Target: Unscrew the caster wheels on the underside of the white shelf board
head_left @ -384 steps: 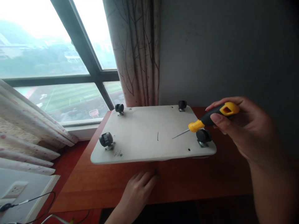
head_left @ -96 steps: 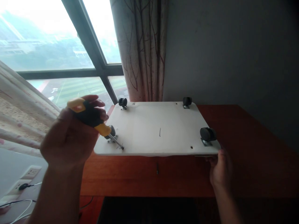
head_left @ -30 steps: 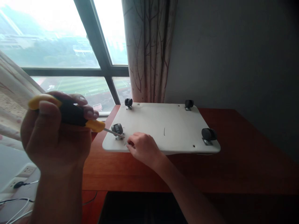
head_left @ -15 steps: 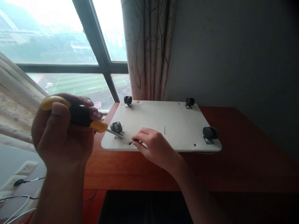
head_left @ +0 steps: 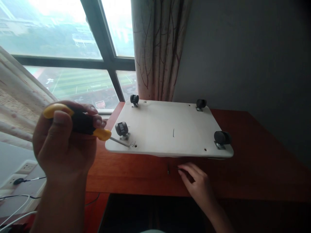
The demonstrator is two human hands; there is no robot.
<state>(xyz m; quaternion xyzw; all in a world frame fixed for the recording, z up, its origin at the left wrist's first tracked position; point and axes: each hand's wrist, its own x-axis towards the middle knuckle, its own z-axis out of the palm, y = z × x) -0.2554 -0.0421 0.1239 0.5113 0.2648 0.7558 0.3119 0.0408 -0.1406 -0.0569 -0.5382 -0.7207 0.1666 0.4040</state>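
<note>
My left hand is wrapped round a yellow and black screwdriver, its metal tip near the front left corner of a white board. On the board stand several black caster wheels, the nearest left one just beyond the tip. A dark hole shows beside pencil marks at that corner. My right hand is over the wood in front of the board, thumb and forefinger pinched on a small dark item too small to name. To its left lies a small screw.
The board lies on a red-brown wooden table. Behind are a window and a patterned curtain. At the lower left, cables run from wall sockets. A dark surface is below the table edge.
My right hand has moved from the board's front left corner to the right and nearer, off the board, uncovering the hole. My left hand still holds the screwdriver. The view has shifted slightly.
</note>
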